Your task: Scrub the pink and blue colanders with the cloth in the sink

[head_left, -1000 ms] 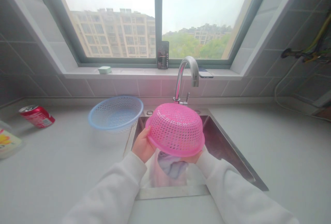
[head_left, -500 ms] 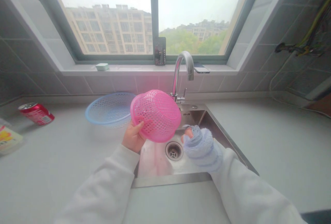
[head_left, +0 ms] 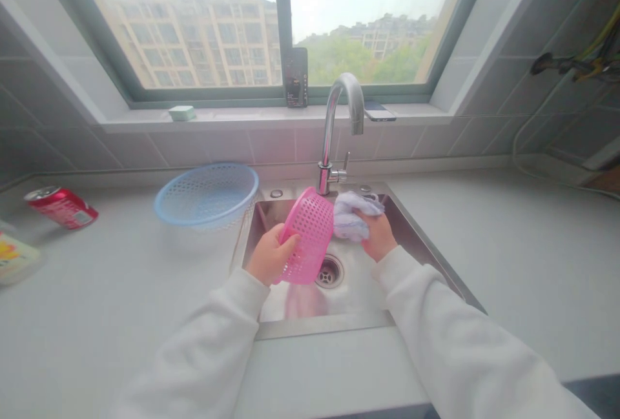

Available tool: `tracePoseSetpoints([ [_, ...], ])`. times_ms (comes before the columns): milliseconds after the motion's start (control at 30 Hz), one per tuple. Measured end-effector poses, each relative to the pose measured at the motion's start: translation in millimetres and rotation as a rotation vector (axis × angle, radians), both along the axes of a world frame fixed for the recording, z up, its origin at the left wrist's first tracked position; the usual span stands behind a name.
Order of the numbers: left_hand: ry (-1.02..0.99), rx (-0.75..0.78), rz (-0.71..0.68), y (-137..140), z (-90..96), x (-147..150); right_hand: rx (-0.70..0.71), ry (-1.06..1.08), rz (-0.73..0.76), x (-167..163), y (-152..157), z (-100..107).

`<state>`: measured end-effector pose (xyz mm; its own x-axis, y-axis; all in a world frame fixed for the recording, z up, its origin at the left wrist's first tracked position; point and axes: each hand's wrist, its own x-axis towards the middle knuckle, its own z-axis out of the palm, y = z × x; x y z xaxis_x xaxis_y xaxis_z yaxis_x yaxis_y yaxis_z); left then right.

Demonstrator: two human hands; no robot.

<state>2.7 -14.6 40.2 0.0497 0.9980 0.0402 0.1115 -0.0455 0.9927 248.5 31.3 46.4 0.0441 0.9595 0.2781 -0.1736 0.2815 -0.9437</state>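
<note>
My left hand (head_left: pixel 272 255) grips the rim of a pink plastic basket (head_left: pixel 310 233) with holes in its wall, thumb on the near side. The basket is tilted on its side above the steel sink (head_left: pixel 329 327), its base facing right. My right hand (head_left: pixel 378 233) is closed on a bunched, pale blue-white cloth (head_left: pixel 352 215). The cloth is at the right of the basket's base, and I cannot tell whether they touch. Behind them stands the chrome faucet (head_left: pixel 325 167). Below the basket the drain (head_left: pixel 330 272) is partly visible.
A light blue basket (head_left: pixel 206 220) sits on the counter left of the sink. Farther left lie a red can (head_left: pixel 62 207) and a yellow-and-white package (head_left: pixel 17 257). Along the windowsill are an upright phone (head_left: pixel 296 77), a flat phone (head_left: pixel 380 111) and a pale green box (head_left: pixel 181 113).
The pink basket has turned from showing its broad face to lying side-on, base to the right. My right hand has moved up and forward, and the cloth is now bunched beyond its fingers.
</note>
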Motion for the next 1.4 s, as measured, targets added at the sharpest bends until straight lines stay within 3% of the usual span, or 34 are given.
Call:
tracePoseSetpoints([
  [67, 0.151, -0.005, -0.028, 3, -3.1, 1, -0.002, -0.078, -0.014, -3, -5, 1],
  [167, 0.358, 0.021, -0.180, 7, -9.8, 6, -0.002, -0.304, 0.249, -10, -15, 5],
  [233, 0.420, 0.060, -0.258, 8, -12.5, 9, -0.003, -0.371, 0.340, -10, -16, 6],
  [433, 0.529, 0.059, -0.285, 4, -5.2, 11, -0.054, -0.378, 0.059, 14, 7, -2],
  [500, 0.565, 0.047, -0.279, 4, -4.5, 12, -0.022, -0.436, 0.054, 12, 6, 0],
  [633, 0.498, 0.083, -0.273, 7, -11.6, 11, 0.084, -0.554, 0.319, -14, -14, 10],
  [700, 0.456, 0.111, -0.284, 9, -14.8, 10, 0.106, -0.598, 0.380, -20, -19, 13],
  [967, 0.546, 0.061, -0.281, 2, -4.2, 11, 0.084, -0.584, 0.061, 15, 10, 0],
  [1200, 0.513, 0.076, -0.283, 4, -10.8, 12, 0.111, -0.601, 0.282, -7, -11, 5],
  [1400, 0.510, 0.111, -0.248, 10, -13.3, 8, 0.154, -0.693, -0.023, 11, 2, -6],
])
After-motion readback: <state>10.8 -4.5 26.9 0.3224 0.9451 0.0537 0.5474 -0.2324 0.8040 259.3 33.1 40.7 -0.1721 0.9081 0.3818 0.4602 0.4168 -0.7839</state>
